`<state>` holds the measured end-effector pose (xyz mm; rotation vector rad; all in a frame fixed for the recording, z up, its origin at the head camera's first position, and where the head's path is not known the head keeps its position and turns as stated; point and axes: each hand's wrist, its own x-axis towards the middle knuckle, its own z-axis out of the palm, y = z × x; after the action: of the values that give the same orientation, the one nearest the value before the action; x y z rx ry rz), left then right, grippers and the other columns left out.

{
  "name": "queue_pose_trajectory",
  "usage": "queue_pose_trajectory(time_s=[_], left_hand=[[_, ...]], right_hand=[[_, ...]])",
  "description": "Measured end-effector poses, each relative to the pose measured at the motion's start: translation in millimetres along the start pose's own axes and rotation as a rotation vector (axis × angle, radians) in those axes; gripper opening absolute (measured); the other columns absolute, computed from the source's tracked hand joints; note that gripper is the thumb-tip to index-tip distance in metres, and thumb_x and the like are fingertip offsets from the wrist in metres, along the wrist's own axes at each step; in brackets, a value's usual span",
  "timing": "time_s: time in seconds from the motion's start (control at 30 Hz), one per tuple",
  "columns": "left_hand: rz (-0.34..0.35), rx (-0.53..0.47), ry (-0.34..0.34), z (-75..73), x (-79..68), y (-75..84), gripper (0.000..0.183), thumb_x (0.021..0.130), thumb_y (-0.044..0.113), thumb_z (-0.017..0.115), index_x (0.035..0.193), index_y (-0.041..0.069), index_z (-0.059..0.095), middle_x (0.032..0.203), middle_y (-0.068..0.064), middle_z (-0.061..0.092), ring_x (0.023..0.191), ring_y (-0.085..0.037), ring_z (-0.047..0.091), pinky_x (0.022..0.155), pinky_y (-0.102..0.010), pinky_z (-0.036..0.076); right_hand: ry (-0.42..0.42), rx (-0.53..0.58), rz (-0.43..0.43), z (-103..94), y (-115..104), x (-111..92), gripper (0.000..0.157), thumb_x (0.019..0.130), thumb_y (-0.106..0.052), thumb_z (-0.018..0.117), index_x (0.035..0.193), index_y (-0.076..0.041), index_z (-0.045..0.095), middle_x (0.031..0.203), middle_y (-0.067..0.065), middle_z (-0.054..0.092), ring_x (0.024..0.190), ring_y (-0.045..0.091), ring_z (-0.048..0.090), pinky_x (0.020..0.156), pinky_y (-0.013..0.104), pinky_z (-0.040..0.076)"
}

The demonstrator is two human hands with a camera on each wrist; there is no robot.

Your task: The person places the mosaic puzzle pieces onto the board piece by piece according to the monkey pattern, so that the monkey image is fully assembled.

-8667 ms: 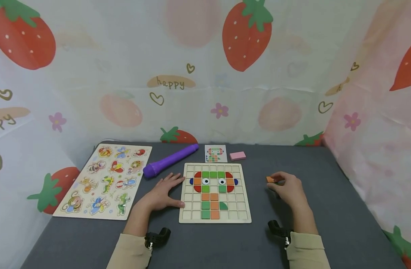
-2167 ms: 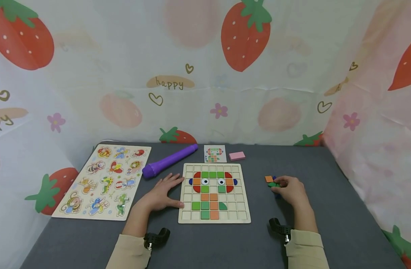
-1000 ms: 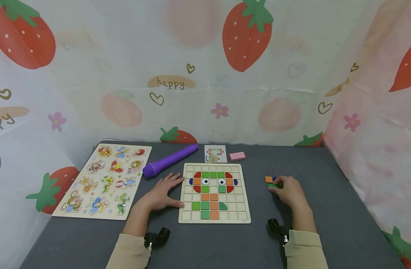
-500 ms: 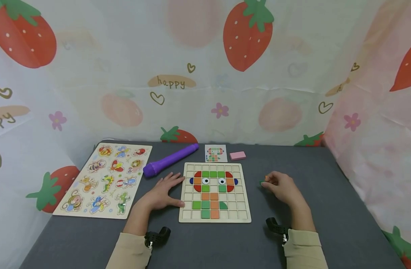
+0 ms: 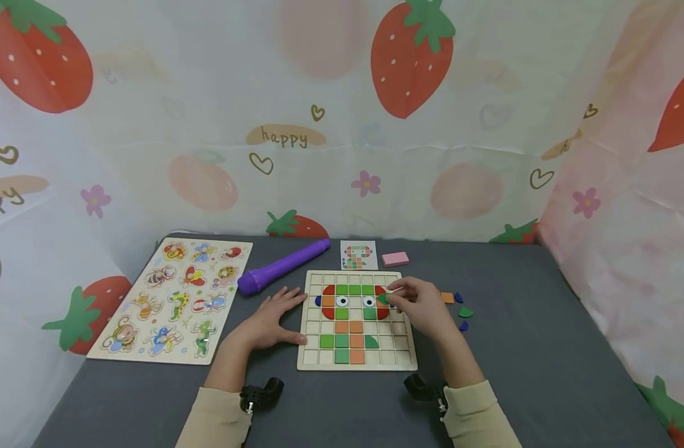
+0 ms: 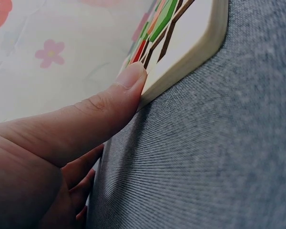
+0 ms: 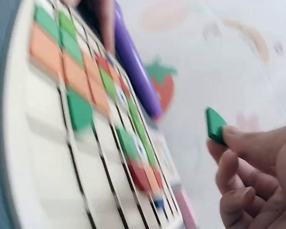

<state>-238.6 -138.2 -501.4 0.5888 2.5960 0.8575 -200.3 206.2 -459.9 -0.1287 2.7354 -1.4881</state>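
A pale wooden grid board lies in the middle of the table, with red, green, orange and blue pieces and two eye tiles set in its cells. My right hand is above the board's right side, pinching a green quarter-round tile between thumb and fingertips. My left hand rests at the board's left edge, fingers spread. In the left wrist view its thumb presses the board's rim. A green quarter-round tile sits in the lower part of the grid.
Right of the board lie an orange tile, a green tile and two blue pieces. Behind it are a pattern card and a pink block. A purple microphone-shaped stick and an insect picture board are at left.
Since the earliest frame, a light green square has appeared in the grid's lower left. My right hand then took a green tile from the loose pieces and moved left over the board.
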Motion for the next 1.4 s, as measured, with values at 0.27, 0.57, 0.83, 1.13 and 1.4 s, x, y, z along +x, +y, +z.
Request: queue_pose_trajectory(time_s=[0.27, 0.57, 0.83, 1.13, 1.4], left_hand=[[0.004, 0.008, -0.006, -1.0, 0.5, 0.5, 0.097, 0.079, 0.048, 0.084, 0.159, 0.020, 0.037, 0.168, -0.009, 0.023, 0.157, -0.037, 0.006, 0.124, -0.064, 0.006], [0.008, 0.007, -0.006, -1.7, -2.3, 0.3, 0.096, 0.079, 0.049, 0.083, 0.158, 0.019, 0.037, 0.168, -0.010, 0.023, 0.157, -0.038, 0.007, 0.125, -0.063, 0.005], [0.028, 0.013, -0.001, -1.3, -0.4, 1.1, 0.096, 0.080, 0.049, 0.083, 0.158, 0.019, 0.037, 0.168, -0.010, 0.024, 0.157, -0.038, 0.008, 0.125, -0.063, 0.006], [0.022, 0.009, 0.003, -1.2, -1.9, 2.0, 0.095, 0.080, 0.047, 0.083, 0.158, 0.018, 0.038, 0.167, -0.010, 0.025, 0.157, -0.038, 0.008, 0.125, -0.063, 0.006], [0.015, 0.002, 0.000, -1.2, -2.2, 1.8, 0.095, 0.080, 0.047, 0.083, 0.158, 0.018, 0.038, 0.168, -0.010, 0.024, 0.157, -0.037, 0.008, 0.125, -0.063, 0.006]], right_hand=[[-0.029, 0.094, 0.000, 44.5, -20, -2, 0.008, 0.094, -0.022, 0.074, 0.098, -0.015, 0.075, 0.090, 0.008, 0.074, 0.078, 0.023, 0.066, 0.065, 0.031, 0.054], [-0.074, 0.047, -0.014, 86.2, -18, 1, 0.007, 0.091, -0.021, 0.077, 0.097, -0.016, 0.077, 0.089, -0.003, 0.070, 0.074, 0.014, 0.060, 0.064, 0.028, 0.053], [-0.027, -0.068, -0.062, 101.3, -21, -1, 0.004, 0.093, -0.024, 0.074, 0.091, -0.022, 0.077, 0.078, -0.008, 0.068, 0.070, 0.011, 0.058, 0.060, 0.026, 0.049], [-0.067, -0.323, -0.178, 107.2, -24, 0, 0.011, 0.094, -0.024, 0.073, 0.101, -0.019, 0.080, 0.091, -0.006, 0.071, 0.075, 0.007, 0.057, 0.067, 0.025, 0.050], [-0.066, -0.442, -0.236, 108.9, -28, -2, 0.018, 0.092, -0.027, 0.075, 0.107, -0.019, 0.080, 0.085, -0.005, 0.064, 0.070, 0.006, 0.053, 0.059, 0.021, 0.045]])
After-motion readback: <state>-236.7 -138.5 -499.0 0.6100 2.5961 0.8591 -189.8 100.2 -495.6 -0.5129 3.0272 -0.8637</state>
